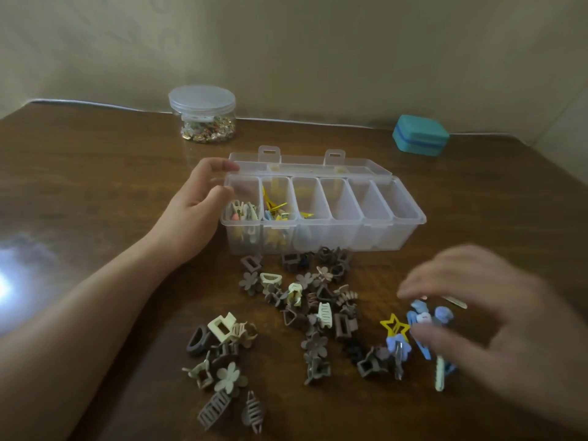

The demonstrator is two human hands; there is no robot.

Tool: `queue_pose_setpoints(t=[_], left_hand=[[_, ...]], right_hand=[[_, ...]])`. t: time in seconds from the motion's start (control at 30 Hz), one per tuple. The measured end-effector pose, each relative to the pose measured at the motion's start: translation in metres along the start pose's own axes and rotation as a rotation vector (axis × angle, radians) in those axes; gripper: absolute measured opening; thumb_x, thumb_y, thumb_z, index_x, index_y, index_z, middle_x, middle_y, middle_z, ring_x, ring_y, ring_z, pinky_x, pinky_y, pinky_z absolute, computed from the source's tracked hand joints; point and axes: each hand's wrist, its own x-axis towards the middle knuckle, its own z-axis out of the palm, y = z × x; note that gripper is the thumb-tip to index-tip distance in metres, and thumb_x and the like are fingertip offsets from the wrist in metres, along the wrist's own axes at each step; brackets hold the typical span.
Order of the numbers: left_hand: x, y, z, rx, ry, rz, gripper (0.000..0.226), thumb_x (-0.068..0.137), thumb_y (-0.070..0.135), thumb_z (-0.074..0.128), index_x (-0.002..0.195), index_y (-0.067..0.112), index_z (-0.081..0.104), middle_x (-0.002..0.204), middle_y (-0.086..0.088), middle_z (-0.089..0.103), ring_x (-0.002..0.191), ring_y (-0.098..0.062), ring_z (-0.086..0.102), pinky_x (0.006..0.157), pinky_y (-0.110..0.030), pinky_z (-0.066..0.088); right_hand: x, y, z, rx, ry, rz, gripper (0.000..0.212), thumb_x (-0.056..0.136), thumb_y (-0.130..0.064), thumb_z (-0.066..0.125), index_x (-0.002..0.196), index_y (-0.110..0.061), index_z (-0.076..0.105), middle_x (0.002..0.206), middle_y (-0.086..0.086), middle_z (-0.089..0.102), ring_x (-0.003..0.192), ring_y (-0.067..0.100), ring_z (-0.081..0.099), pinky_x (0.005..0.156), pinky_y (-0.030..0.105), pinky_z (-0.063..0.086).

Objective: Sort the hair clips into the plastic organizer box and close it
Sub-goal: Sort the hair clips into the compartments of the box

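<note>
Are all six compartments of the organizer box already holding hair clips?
No: in the organizer box only the three leftmost compartments show hair clips, while the three on the right look empty.

Table (95, 173): organizer (318, 237), clips (305, 310), jar (202, 114).

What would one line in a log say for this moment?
organizer box: lid open | left hand: at box's left end | right hand: blurred, over blue clips | brown clips: loose on table

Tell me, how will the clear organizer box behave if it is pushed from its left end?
The organizer box probably slides easily: the wooden table looks glossy. It seems light, since four compartments look empty. It is low and wide, so tipping looks unlikely; the left hand rests at its left end.
</note>
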Motion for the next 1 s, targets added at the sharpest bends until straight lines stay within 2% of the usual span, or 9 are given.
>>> queue_pose_setpoints(t=[0.13,0.27,0.37,0.5,0.6,0.73,0.83,0.93,1.0], left_hand=[[-0.002,0.004,0.002,0.028,0.024,-0.002,0.031,0.100,0.012,0.040,0.125,0.029,0.048,0.101,0.027,0.057,0.080,0.029,0.051,0.068,-0.007,0.040],[-0.003,0.006,0.002,0.042,0.033,-0.008,0.031,0.099,0.012,0.039,0.124,0.030,0.049,0.103,0.024,0.056,0.076,0.029,0.050,0.071,-0.015,0.037],[-0.003,0.005,0.002,0.039,0.029,-0.003,0.031,0.099,0.012,0.039,0.123,0.030,0.048,0.103,0.024,0.057,0.078,0.028,0.051,0.070,-0.014,0.037],[-0.002,0.005,0.001,0.015,0.001,-0.018,0.034,0.099,0.014,0.040,0.129,0.029,0.047,0.109,0.019,0.062,0.092,0.007,0.058,0.071,-0.018,0.040],[-0.002,0.004,-0.001,0.002,-0.007,-0.019,0.034,0.099,0.014,0.040,0.129,0.029,0.047,0.107,0.020,0.063,0.089,0.007,0.060,0.069,-0.016,0.042],[-0.001,0.003,-0.002,0.004,-0.007,-0.001,0.033,0.099,0.015,0.040,0.129,0.028,0.047,0.101,0.022,0.063,0.079,0.019,0.058,0.070,-0.016,0.043],[0.000,0.003,-0.002,-0.010,-0.017,-0.001,0.032,0.100,0.015,0.041,0.129,0.027,0.047,0.101,0.025,0.061,0.080,0.022,0.057,0.070,-0.014,0.043],[0.000,0.002,-0.003,0.003,-0.017,0.002,0.031,0.100,0.016,0.041,0.127,0.030,0.047,0.101,0.026,0.061,0.084,0.020,0.057,0.069,-0.011,0.043],[0.000,0.002,-0.003,0.004,-0.012,0.001,0.031,0.100,0.017,0.041,0.127,0.030,0.047,0.102,0.025,0.062,0.091,0.013,0.059,0.077,-0.016,0.046]], right_hand=[[-0.035,-0.003,0.031,-0.066,-0.019,0.006,0.052,0.073,-0.070,0.061,0.118,-0.045,0.056,0.121,-0.031,0.055,0.123,0.006,0.048,0.096,0.034,0.038],[-0.042,-0.003,0.044,-0.036,0.093,0.070,0.045,0.072,-0.063,0.064,0.112,-0.043,0.061,0.114,-0.028,0.060,0.120,0.008,0.051,0.095,0.036,0.038],[-0.043,0.002,0.045,0.004,0.126,0.107,0.040,0.074,-0.057,0.063,0.112,-0.046,0.058,0.114,-0.030,0.058,0.120,0.009,0.052,0.093,0.034,0.039],[-0.041,0.006,0.038,0.070,0.123,0.144,0.036,0.074,-0.056,0.063,0.107,-0.043,0.064,0.115,-0.030,0.055,0.118,0.006,0.053,0.091,0.032,0.042],[-0.036,0.010,0.037,0.006,0.040,0.074,0.034,0.077,-0.058,0.061,0.108,-0.044,0.064,0.111,-0.031,0.058,0.119,0.005,0.051,0.091,0.035,0.043],[-0.030,0.012,0.037,0.015,0.030,0.023,0.029,0.079,-0.055,0.060,0.105,-0.044,0.063,0.109,-0.032,0.058,0.116,0.003,0.052,0.090,0.032,0.042],[-0.029,0.019,0.030,0.010,0.008,0.024,0.031,0.081,-0.063,0.054,0.107,-0.047,0.061,0.112,-0.030,0.057,0.115,0.001,0.053,0.090,0.028,0.042],[-0.014,0.018,0.017,0.108,0.042,0.066,0.034,0.078,-0.063,0.059,0.106,-0.045,0.063,0.110,-0.023,0.061,0.110,0.004,0.058,0.089,0.018,0.045],[0.011,0.011,0.012,0.153,0.112,0.071,0.036,0.074,-0.061,0.061,0.104,-0.042,0.064,0.108,-0.021,0.062,0.106,-0.001,0.058,0.089,0.009,0.043]])
